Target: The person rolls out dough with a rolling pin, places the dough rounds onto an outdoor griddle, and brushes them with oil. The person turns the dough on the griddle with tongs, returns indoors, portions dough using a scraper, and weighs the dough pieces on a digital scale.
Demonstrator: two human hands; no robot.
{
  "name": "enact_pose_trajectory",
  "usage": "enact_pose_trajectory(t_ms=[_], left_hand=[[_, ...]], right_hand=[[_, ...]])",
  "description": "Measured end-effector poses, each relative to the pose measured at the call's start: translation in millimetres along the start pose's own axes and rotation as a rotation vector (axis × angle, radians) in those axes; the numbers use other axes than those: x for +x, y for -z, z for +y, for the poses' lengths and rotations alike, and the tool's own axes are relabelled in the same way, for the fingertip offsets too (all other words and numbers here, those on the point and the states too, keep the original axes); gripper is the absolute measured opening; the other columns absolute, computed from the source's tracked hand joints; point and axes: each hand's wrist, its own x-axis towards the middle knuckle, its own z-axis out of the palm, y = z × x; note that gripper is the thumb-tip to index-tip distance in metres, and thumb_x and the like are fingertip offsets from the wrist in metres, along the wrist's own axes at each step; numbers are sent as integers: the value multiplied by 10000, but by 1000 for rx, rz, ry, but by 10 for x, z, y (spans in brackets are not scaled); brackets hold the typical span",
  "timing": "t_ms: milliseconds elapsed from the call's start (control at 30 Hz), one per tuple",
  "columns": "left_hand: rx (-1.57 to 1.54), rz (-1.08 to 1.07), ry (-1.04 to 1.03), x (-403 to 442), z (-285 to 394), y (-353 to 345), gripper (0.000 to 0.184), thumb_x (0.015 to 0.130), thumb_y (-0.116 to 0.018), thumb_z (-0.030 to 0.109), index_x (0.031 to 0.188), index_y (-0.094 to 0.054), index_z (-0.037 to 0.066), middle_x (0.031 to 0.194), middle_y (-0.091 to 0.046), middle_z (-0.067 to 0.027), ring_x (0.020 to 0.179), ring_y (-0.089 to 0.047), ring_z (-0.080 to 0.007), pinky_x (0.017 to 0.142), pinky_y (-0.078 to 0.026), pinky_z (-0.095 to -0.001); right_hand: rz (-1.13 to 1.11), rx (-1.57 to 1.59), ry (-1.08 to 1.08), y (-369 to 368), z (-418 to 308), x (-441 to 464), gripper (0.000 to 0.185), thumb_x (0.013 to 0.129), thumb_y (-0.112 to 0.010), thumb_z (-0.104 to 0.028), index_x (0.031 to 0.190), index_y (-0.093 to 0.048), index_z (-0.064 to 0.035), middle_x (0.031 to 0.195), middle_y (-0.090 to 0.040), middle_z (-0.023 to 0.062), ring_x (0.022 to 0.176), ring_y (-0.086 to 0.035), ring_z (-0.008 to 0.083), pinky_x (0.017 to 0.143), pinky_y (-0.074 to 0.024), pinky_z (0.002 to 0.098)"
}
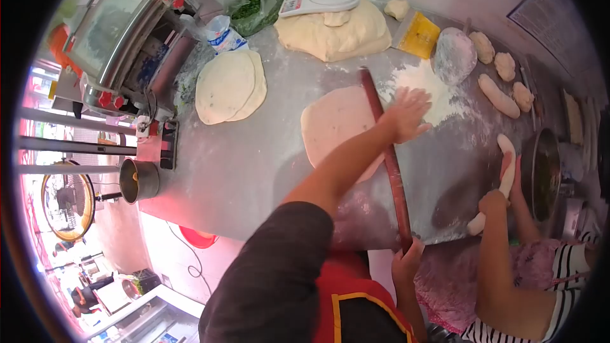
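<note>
My left hand is stretched flat with fingers spread, over the near side of a white flour patch. Its wrist crosses above a long dark-red rolling pin. My right hand is wrapped round the pin's near end at the table edge. Beneath and left of the pin lies a flat, rolled-out dough sheet, partly covered by my left forearm. Further left, round dough sheets are stacked. Whether my left palm touches the flour or the table cannot be seen.
A large dough mound carries a white scale. Right of it lie a yellow packet and several dough pieces. A co-worker's hands hold a dough strip beside a metal bowl. A machine stands left.
</note>
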Motion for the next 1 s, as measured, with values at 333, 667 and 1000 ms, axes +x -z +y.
enact_pose_trajectory(t_ms=[333,667,1000], left_hand=[[-1128,357,847,-1830,766,1258,676,840,-656,217,1360,-307,-36,1246,-480,-270,1167,-487,-355,1001,-381,-407],[4,586,1306,-3871,-386,2244,625,856,-551,172,1406,-275,62,1201,-547,-262,1045,-570,-414,849,-458,-458],[323,362,1249,-4335,-1322,2746,611,818,-607,167,1361,-352,57,1160,-557,-230,1035,-569,-383,852,-452,-461]], right_hand=[[-276,334,242,-144,-689,262,377,803,-641,-132,1132,-538,19,999,-597,210,915,-606,356,815,-475,417],[-219,764,-226,-364,-1406,1568,433,844,-628,-165,1210,-479,11,987,-569,69,913,-541,134,778,-449,284],[-249,764,-491,-806,-1199,2555,226,717,-721,-180,879,-634,-50,694,-552,19,583,-538,172,530,-441,314]])
